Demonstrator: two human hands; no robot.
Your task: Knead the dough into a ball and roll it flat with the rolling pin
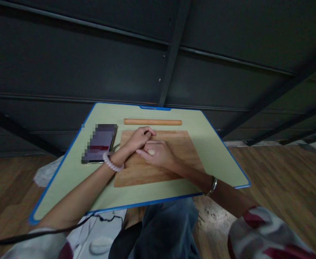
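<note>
My right hand (pixel 160 154) rests over the wooden board (pixel 163 174), closed around a small pale lump of dough (pixel 151 152) that shows between thumb and fingers. Right beside it, slightly farther away and to the left, my left hand (pixel 139 139) has its fingers curled in. The two hands touch or nearly touch. What lies inside the left palm is hidden. Beyond the board's far edge, a plain wooden rolling pin (pixel 152 122) lies crosswise on the table.
A pale green folding table (pixel 222 158) with a blue rim carries the board. A phone (pixel 102 144), partly blurred out, lies left of it. Dark metal panels (pixel 93 64) stand behind. A black cable (pixel 74 226) crosses under my left forearm.
</note>
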